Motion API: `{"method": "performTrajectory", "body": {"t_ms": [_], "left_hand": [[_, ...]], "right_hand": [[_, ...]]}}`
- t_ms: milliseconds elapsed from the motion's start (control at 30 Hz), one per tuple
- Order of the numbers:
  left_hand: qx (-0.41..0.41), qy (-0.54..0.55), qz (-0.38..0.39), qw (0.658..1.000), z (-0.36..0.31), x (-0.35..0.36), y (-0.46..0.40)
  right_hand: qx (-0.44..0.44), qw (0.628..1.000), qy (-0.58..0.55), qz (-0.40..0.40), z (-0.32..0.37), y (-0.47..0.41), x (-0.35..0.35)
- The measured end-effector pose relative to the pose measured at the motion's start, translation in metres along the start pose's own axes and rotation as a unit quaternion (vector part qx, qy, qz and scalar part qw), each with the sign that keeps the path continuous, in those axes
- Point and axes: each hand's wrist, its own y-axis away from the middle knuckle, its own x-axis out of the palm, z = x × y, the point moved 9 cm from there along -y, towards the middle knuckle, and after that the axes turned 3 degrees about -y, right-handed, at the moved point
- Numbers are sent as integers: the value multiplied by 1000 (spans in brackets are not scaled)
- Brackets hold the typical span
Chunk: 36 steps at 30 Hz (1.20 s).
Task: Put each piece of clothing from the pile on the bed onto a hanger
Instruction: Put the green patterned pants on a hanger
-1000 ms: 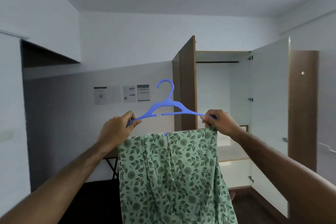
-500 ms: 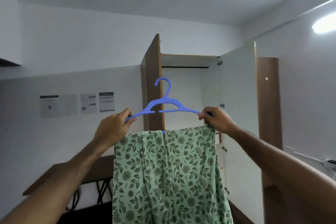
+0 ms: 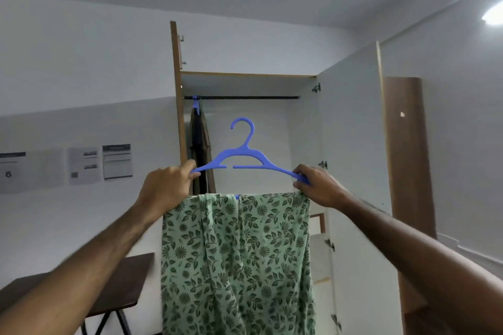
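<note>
Now the left hand [image 3: 166, 187] and right hand [image 3: 317, 187] each pinch one end of the blue hanger [image 3: 245, 164]; the green floral garment [image 3: 236, 266] hangs from it, hiding its lower bar, cut off below.

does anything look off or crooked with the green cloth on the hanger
Nothing stands out. The green floral cloth hangs evenly over the bar of the blue hanger, which the left hand and right hand hold roughly level.

— Carrying the clothes? Black rail [image 3: 242, 97] across the open wardrobe [image 3: 351, 128], just under its top

— On it? One blue hanger [image 3: 196, 106] at the far left end, dark garments [image 3: 200, 149] hanging below

— Else? Dark tabletop [image 3: 114, 288] lower left, crossed legs beneath
</note>
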Motion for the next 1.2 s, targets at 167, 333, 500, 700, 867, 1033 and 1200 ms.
{"method": "performTrajectory", "body": {"t_ms": [167, 333, 500, 700, 867, 1033, 1200], "left_hand": [[-28, -47, 15, 998, -38, 78, -84], [-64, -77, 6, 995, -50, 148, -159], [-97, -110, 18, 989, -49, 240, -209], [-109, -160, 3, 981, -11, 348, -282], [-128, -197, -10, 972, 28, 430, -360], [-146, -243, 4, 959, 50, 508, -422], [-162, -292, 4, 942, 76, 583, -480]], "right_hand": [[-42, 998, 30, 33, -106, -99, 13], [-73, 997, 25, 5, -177, -199, 28], [-95, 995, 33, -1, -241, -285, 81], [-141, 988, 60, -16, -291, -408, 159], [-195, 975, 99, -42, -321, -511, 209], [-232, 968, 85, -36, -353, -596, 276], [-280, 957, 58, -44, -381, -679, 346]]}}
